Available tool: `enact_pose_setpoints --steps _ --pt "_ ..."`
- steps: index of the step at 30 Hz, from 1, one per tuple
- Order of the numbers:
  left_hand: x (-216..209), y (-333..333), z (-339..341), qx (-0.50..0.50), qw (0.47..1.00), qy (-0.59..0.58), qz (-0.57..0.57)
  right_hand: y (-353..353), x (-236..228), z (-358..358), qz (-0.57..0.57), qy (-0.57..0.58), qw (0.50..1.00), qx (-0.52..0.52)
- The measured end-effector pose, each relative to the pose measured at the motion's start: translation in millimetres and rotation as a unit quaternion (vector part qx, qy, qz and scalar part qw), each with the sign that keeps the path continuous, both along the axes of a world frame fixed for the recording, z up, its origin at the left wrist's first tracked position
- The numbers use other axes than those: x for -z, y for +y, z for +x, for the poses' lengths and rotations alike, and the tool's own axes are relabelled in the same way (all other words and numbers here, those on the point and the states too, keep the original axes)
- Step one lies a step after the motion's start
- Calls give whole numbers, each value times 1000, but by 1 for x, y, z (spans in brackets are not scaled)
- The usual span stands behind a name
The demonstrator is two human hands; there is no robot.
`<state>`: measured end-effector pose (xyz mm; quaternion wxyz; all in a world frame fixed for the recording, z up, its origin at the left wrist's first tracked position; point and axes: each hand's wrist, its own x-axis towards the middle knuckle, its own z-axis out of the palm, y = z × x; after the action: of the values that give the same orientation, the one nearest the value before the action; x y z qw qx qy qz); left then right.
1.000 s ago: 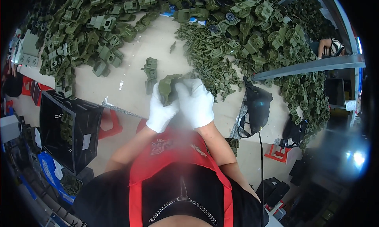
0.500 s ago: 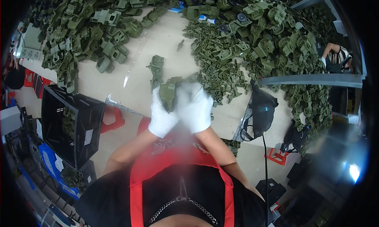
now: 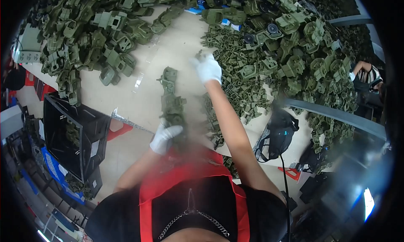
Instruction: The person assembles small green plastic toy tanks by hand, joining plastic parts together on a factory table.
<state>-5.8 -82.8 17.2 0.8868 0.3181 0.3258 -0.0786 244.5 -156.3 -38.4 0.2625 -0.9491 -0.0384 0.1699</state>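
My left hand point(image 3: 165, 137), in a white glove, is closed around a dark green plastic toy-vehicle body point(image 3: 173, 119) near the front edge of the table. Its thumb lies across the body, and haze blurs the lower end. Just beyond is another green vehicle part point(image 3: 169, 79) on the tabletop. My right hand point(image 3: 208, 69), also gloved in white, is stretched forward at the left border of a heap of small green parts point(image 3: 242, 69). Its fingers are blurred, with a small green piece at their tips; whether they grip it is unclear.
Large green vehicle bodies point(image 3: 111, 21) are piled at the far left, more point(image 3: 290, 65) at the right. A black bag point(image 3: 280, 130) sits at the table's right front, beside a grey metal bar point(image 3: 332, 114). A black crate point(image 3: 84, 145) stands at the left. Another person point(image 3: 368, 76) is far right.
My hands were together around a green piece. Now the right hand has moved away, forward over the table, while the left has drawn slightly nearer with the vehicle body.
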Motion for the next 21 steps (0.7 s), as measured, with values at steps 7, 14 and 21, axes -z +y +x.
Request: enact_pose_setpoints --steps 7,14,21 --pt "-4 41 10 -63 998 -7 -15 -6 6 -5 36 23 995 -93" --pt "3 28 20 -55 993 -5 105 -90 -97 -163 188 80 948 -243" --pt "-20 -8 -11 -54 997 -15 59 -101 -117 -215 160 80 980 -88"
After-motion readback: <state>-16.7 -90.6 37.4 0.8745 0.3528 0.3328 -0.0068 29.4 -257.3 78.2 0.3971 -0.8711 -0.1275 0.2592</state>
